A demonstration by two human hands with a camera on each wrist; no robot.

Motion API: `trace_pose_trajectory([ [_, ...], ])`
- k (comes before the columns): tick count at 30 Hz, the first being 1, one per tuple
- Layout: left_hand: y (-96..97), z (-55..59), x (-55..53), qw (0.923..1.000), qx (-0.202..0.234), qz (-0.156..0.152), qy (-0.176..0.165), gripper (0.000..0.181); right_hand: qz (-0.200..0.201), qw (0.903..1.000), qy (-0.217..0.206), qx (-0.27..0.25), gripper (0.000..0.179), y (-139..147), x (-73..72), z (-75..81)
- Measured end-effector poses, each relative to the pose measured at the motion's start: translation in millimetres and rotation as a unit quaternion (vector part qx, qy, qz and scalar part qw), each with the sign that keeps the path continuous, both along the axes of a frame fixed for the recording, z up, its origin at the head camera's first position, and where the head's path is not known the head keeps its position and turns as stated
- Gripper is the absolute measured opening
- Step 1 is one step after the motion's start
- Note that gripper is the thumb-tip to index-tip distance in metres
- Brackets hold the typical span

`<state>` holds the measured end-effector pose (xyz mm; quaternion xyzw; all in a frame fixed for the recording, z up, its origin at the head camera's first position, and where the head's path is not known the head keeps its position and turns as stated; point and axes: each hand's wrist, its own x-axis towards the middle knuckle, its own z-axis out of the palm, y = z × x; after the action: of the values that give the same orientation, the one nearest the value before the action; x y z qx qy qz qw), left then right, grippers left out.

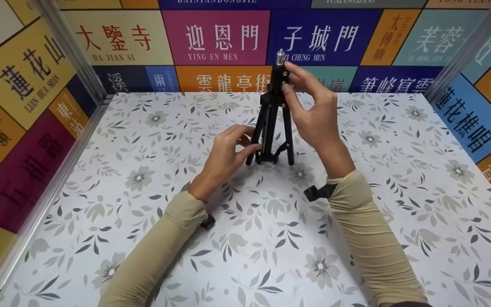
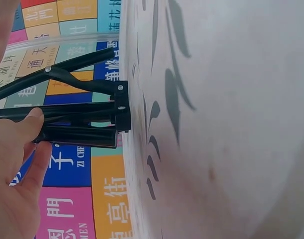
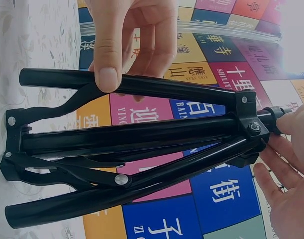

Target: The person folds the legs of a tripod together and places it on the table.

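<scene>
A black tripod stand point(image 1: 267, 128) is upright in the head view, with its legs spread slightly and a silver stud point(image 1: 281, 56) at the top. My left hand point(image 1: 223, 149) pinches one leg between thumb and fingers, low on the left side. Up by the collar, the thumb and fingers of my right hand point(image 1: 320, 113) grip the upper part of the stand. From the right wrist, the brace arms and leg tube point(image 3: 132, 137) show close up. Whether the feet touch the table is hard to tell.
The table point(image 1: 254, 256) has a white covering with grey leaves and flowers. Behind it stands a wall of coloured panels point(image 1: 215, 38) with Chinese lettering, and clear edge strips run at both sides. A dark wrist mount point(image 1: 320, 192) sits at the right cuff.
</scene>
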<state>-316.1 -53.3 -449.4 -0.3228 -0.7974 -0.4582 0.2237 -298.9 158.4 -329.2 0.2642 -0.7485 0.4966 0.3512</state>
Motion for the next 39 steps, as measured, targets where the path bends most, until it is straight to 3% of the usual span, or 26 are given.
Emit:
trace_pose_trajectory([
  [26, 5.3, 1.4, 1.2, 0.9994, 0.004, 0.018, -0.031, 0.031, -0.002, 1.0, 0.006, 0.004, 0.037, 0.5, -1.8, -1.2],
  [39, 7.4, 2.7, 0.4, 0.9995, 0.006, 0.019, -0.025, 0.031, -0.002, 1.0, -0.002, 0.0, 0.038, 0.4, 0.7, 0.7],
])
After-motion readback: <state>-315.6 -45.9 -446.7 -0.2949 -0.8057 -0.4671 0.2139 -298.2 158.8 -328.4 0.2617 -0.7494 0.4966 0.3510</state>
